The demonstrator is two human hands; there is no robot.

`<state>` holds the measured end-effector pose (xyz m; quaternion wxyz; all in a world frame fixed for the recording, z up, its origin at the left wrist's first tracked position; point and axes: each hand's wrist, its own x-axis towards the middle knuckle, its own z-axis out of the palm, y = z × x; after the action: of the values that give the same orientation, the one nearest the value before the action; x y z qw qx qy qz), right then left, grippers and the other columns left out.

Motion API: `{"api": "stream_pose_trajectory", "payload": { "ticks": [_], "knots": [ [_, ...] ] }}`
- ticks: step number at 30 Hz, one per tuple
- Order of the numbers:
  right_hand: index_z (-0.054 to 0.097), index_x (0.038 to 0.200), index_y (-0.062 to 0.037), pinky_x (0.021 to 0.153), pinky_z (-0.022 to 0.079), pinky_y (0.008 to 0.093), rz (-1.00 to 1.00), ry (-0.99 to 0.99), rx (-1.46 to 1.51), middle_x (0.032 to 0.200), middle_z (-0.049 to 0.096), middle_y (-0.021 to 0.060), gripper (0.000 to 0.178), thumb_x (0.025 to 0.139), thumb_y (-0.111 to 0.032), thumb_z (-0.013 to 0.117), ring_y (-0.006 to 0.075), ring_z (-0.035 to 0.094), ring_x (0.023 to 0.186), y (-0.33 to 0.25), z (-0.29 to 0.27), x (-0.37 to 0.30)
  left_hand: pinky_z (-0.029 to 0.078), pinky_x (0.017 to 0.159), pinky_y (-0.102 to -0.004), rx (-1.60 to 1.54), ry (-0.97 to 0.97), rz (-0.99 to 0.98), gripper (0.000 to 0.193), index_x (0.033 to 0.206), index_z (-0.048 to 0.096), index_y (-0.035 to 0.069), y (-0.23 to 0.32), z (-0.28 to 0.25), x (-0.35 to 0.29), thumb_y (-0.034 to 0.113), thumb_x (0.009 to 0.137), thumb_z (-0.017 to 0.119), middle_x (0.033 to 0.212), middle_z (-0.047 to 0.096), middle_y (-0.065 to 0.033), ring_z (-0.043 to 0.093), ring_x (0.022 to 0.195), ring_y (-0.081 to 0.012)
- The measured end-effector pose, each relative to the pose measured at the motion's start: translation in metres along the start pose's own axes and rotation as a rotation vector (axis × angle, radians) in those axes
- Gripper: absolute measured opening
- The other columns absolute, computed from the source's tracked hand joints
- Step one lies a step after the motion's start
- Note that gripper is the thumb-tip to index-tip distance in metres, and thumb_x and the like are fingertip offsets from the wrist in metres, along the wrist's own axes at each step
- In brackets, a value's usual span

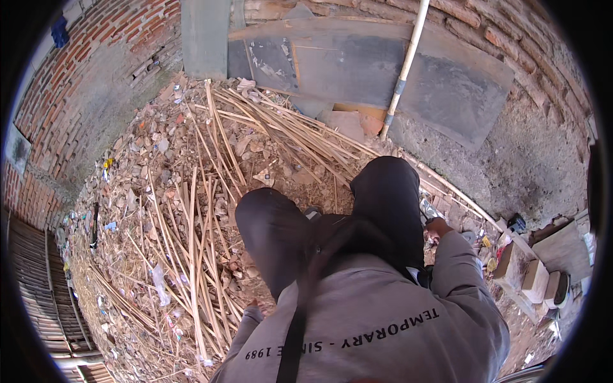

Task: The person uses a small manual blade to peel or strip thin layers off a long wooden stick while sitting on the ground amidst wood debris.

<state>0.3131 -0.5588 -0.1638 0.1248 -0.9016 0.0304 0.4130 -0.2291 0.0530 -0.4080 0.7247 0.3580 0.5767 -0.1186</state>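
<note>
My right hand (438, 228) is beside my right knee, low over the littered ground. Its fingers are curled closed, and a thin dark piece shows by them, too small to name. Of my left hand (260, 309) only a little shows past the grey sleeve, down by my left thigh; its fingers are hidden. Close to it lies a loose bundle of long split bamboo strips (193, 255), spread over the rubble. A second pile of bamboo strips (290, 131) fans out ahead of my knees.
Rubble and litter (137, 191) cover the ground. Ahead, a pale pole (406, 70) leans by a dark board (351, 54) against the brick wall (504, 29). Wooden blocks (535, 279) stand at the right. A slatted bamboo panel (35, 287) is at the far left.
</note>
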Motion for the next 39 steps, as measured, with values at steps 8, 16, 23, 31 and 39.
{"api": "stream_pose_trajectory", "payload": {
  "ticks": [8, 16, 23, 31, 39],
  "knots": [
    [0.068, 0.108, -0.0131, 0.088, 0.05, 0.0409, -0.24, 0.29, -0.097, 0.112, 0.064, 0.0124, 0.043, 0.079, -0.045, 0.064, 0.0327, 0.061, 0.106, -0.089, 0.0, 0.01, 0.051, 0.067, -0.0489, 0.085, 0.111, 0.073, 0.062, 0.128, 0.046, 0.007, 0.018, -0.034, -0.061, 0.059, 0.094, 0.043, 0.12, 0.059, -0.019, 0.063, 0.085, -0.0327],
    [0.068, 0.102, -0.0141, 0.093, 0.047, 0.0462, -0.152, 0.319, 0.125, 0.123, 0.054, 0.0189, 0.035, 0.082, -0.042, 0.061, 0.0366, 0.055, 0.114, -0.168, -0.003, 0.067, 0.052, 0.066, -0.0482, 0.22, 0.299, 0.036, 0.059, 0.125, 0.048, 0.005, 0.026, -0.018, -0.155, 0.056, 0.094, 0.044, 0.114, 0.061, -0.018, 0.064, 0.083, -0.0318],
    [0.068, 0.101, -0.0167, 0.099, 0.044, 0.0454, -0.396, 0.454, -0.054, 0.135, 0.042, 0.0139, 0.028, 0.079, -0.034, 0.067, 0.0353, 0.044, 0.124, -0.161, -0.006, 0.149, 0.052, 0.065, -0.0477, 0.384, 0.395, 0.008, 0.057, 0.123, 0.05, 0.004, 0.075, 0.005, -0.207, 0.053, 0.094, 0.046, 0.11, 0.063, -0.0171, 0.064, 0.081, -0.0311],
    [0.068, 0.111, -0.0205, 0.102, 0.041, 0.0492, -0.1, 0.366, -0.039, 0.145, 0.032, 0.0139, 0.034, 0.079, -0.032, 0.066, 0.0346, 0.035, 0.133, -0.117, -0.06, 0.177, 0.053, 0.064, -0.047, 0.477, 0.459, -0.038, 0.054, 0.121, 0.052, 0.003, 0.104, 0.029, -0.238, 0.05, 0.095, 0.047, 0.104, 0.065, -0.0162, 0.065, 0.079, -0.0302],
    [0.068, 0.11, -0.0188, 0.104, 0.038, 0.0458, -0.059, 0.342, -0.055, 0.137, 0.041, 0.0104, 0.039, 0.075, -0.036, 0.07, 0.0321, 0.038, 0.129, -0.093, -0.062, 0.178, 0.053, 0.063, -0.0464, 0.534, 0.483, -0.024, 0.051, 0.118, 0.055, 0.002, 0.124, 0.033, -0.248, 0.047, 0.095, 0.048, 0.099, 0.067, -0.0152, 0.066, 0.077, -0.0293]
  ]
}}
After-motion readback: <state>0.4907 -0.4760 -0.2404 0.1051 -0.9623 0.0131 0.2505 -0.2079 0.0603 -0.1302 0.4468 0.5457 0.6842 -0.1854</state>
